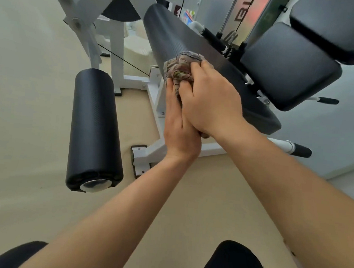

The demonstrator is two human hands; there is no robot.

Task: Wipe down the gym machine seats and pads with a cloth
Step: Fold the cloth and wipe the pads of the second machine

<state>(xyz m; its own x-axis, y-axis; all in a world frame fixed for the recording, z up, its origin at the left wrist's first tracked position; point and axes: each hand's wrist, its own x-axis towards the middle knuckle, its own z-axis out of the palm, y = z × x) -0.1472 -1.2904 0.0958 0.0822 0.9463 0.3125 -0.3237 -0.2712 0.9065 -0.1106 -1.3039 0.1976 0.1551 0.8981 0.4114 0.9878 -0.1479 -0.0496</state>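
1. Far left: the beige floor (28, 85) runs under the whole machine.
2. Lower roller pad (94, 128): a black cylinder hanging clear of the floor, with its near end cap towards the camera. Neither hand touches it.
3. White frame (86, 12): it rises behind the lower roller pad at upper left. A thin black cable (124, 60) runs slantwise from it towards the base of the machine.
4. Upper roller pad (170, 35): a long black cylinder lying on a diagonal from top centre down to the right.
5. Cloth (181, 68): patterned and bunched into a wad. It is pressed against the left flank of the upper roller pad, partway along its length.
6. Left hand (180, 132): the fingers are straight and point upward, lying flat against the underside of the cloth. It is in contact with the right hand.
7. Right hand (214, 103): it lies over the left hand, with fingers curled round the wad and gripping it from above.
8. Seat pad (289, 66): black, right of the upper roller pad and untouched.
9. Back pad (336, 25): black, above the seat pad at top right and untouched.
10. Handle (301, 151): a black grip on a white tube, jutting out below the upper roller pad's near end.
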